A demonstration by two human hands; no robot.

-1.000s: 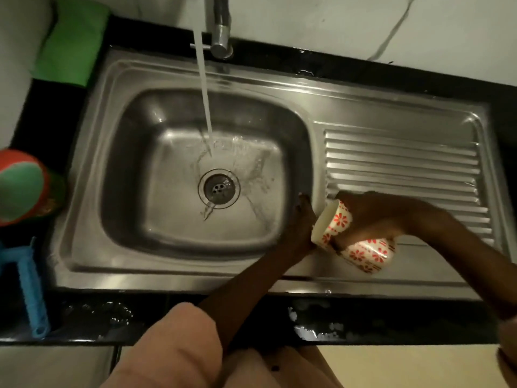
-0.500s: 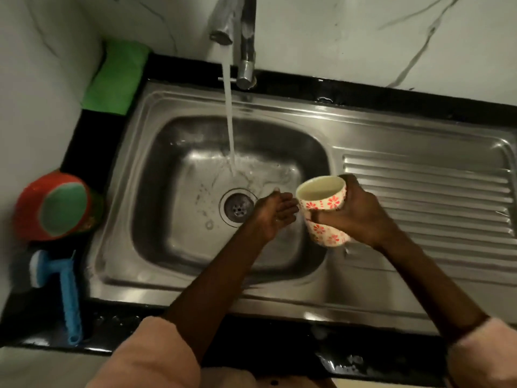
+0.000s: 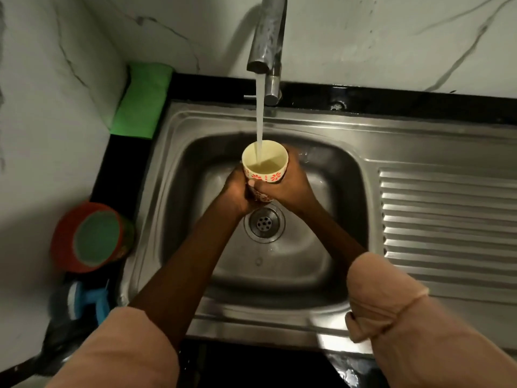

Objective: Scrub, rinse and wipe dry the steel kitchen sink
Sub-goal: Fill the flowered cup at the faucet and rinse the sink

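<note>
The steel sink (image 3: pixel 313 278) fills the middle of the view, its drain (image 3: pixel 264 224) in the basin floor. Above the drain I hold a cream cup with red flowers (image 3: pixel 264 162) upright under the running tap (image 3: pixel 267 35). Water streams into the cup, which is partly full. My right hand (image 3: pixel 289 189) grips the cup from the right and my left hand (image 3: pixel 233 193) clasps its lower left side.
A ribbed steel drainboard (image 3: pixel 447 225) lies to the right of the basin. On the black counter at the left are a folded green cloth (image 3: pixel 141 100), a red tub with a green top (image 3: pixel 91 238) and a blue-handled brush (image 3: pixel 89 302). Marble wall behind.
The cup went from the basin's right edge to under the tap stream and is filling. My left hand, free before, has come onto the cup. The camera has moved closer.
</note>
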